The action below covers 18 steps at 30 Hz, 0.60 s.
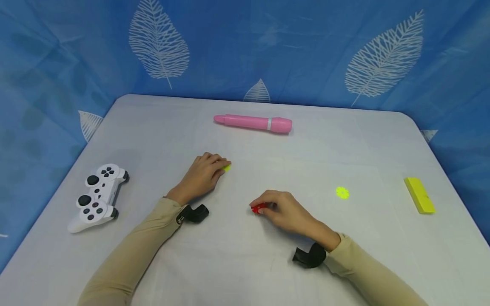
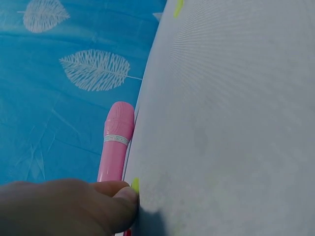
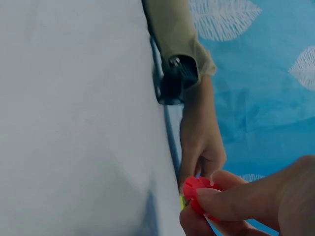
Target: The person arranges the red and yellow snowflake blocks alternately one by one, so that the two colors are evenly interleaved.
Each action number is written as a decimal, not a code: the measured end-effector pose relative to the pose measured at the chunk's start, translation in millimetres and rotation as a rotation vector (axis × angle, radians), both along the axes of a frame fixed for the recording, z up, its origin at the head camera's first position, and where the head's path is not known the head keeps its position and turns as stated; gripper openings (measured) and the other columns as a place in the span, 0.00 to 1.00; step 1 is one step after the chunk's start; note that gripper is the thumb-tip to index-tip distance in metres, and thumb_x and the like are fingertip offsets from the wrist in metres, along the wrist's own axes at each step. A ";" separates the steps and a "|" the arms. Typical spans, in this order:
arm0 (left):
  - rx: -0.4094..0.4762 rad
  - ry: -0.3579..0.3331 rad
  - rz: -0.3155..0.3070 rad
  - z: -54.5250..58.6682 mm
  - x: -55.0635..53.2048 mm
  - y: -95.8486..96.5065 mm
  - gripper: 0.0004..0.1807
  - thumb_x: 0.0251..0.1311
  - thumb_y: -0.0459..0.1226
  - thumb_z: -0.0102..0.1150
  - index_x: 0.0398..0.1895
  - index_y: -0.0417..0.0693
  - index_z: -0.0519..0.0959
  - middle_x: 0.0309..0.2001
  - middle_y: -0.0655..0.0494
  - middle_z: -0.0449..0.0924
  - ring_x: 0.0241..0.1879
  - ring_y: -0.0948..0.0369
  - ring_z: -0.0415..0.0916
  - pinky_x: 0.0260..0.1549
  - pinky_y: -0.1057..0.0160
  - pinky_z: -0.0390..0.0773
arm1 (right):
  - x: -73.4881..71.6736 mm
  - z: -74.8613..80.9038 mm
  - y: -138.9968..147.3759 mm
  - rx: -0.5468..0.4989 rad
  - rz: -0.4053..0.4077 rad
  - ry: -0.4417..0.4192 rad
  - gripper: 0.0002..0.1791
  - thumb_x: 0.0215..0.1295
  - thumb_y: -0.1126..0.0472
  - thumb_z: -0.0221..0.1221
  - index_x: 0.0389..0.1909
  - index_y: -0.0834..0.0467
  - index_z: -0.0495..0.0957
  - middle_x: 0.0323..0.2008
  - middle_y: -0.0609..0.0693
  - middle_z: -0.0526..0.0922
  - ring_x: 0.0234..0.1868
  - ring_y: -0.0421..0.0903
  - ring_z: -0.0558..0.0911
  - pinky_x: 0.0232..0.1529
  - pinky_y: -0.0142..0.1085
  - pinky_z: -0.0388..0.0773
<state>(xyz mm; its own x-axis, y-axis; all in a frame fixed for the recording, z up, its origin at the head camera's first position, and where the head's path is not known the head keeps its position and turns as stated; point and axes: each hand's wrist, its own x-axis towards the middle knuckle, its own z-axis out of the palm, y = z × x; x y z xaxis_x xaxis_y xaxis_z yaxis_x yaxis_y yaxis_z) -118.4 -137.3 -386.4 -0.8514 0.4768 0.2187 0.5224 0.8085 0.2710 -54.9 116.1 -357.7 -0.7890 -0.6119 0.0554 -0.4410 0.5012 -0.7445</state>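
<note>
My left hand [image 1: 203, 175] pinches a yellow-green disc [image 1: 227, 168] between thumb and fingers, low over the middle of the white table. In the left wrist view only the edge of this disc [image 2: 136, 185] shows past the fingertips. Nearer and to the right, my right hand [image 1: 288, 213] holds a red notched plastic disc [image 1: 258, 208]. The right wrist view shows the red disc [image 3: 196, 187] between thumb and fingers; more red shows below the thumb, and whether it is a second piece I cannot tell. The two hands are apart.
A yellow-green flower-shaped disc [image 1: 342, 193] lies right of my right hand, with a yellow block [image 1: 419, 195] farther right. At the back lies a pink microphone-like stick [image 1: 246, 122]. A white game controller [image 1: 98, 197] rests at the left. Blue leaf-patterned cloth [image 1: 268, 46] hangs behind the table.
</note>
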 end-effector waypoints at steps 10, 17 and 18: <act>-0.008 -0.006 0.007 -0.2 -1.5 0.4 0.16 0.62 0.37 0.51 0.52 0.48 0.76 0.49 0.52 0.76 0.48 0.52 0.70 0.47 0.51 0.68 | -57.5 -1.7 -28.4 -0.006 -0.309 0.029 0.12 0.55 0.70 0.57 0.38 0.56 0.83 0.37 0.50 0.85 0.34 0.45 0.80 0.34 0.33 0.73; -0.020 -0.005 0.013 -0.1 -1.1 0.5 0.16 0.61 0.37 0.52 0.52 0.48 0.77 0.48 0.52 0.77 0.47 0.53 0.69 0.47 0.51 0.68 | -80.7 -11.3 -51.5 -0.001 -0.331 0.010 0.10 0.54 0.67 0.60 0.37 0.56 0.84 0.36 0.50 0.85 0.33 0.44 0.81 0.33 0.31 0.74; -0.018 -0.002 0.013 0.0 -0.9 0.2 0.16 0.61 0.36 0.52 0.52 0.48 0.77 0.48 0.52 0.77 0.47 0.53 0.69 0.47 0.52 0.68 | -82.9 -12.5 -54.7 -0.002 -0.330 0.003 0.10 0.54 0.67 0.60 0.37 0.56 0.84 0.37 0.50 0.85 0.34 0.44 0.81 0.34 0.31 0.75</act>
<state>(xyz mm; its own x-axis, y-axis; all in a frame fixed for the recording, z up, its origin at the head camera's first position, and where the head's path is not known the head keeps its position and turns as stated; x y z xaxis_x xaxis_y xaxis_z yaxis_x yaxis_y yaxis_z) -119.3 -137.1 -386.4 -0.8579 0.4695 0.2086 0.5113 0.8199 0.2574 -137.9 61.4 -370.1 -0.9445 -0.3230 0.0591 -0.2574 0.6164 -0.7442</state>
